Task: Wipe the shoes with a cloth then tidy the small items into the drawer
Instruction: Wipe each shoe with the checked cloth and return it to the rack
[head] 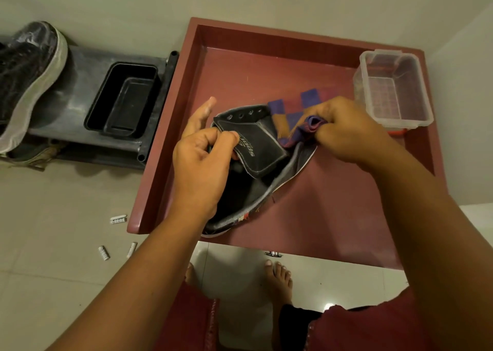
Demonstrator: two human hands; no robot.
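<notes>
Maroon drawer [165, 147] holds shoe [262, 147], checked cloth [296, 115], empty clear tub [394, 89]

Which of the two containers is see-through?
The clear plastic box inside the red drawer, far right corner. The other, a black tray, sits on the grey rack.

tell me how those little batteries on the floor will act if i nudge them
The three batteries are small cylinders lying on their sides on smooth tile, so they would likely roll and scatter. They look light and rigid, probably easy to pinch.
</notes>
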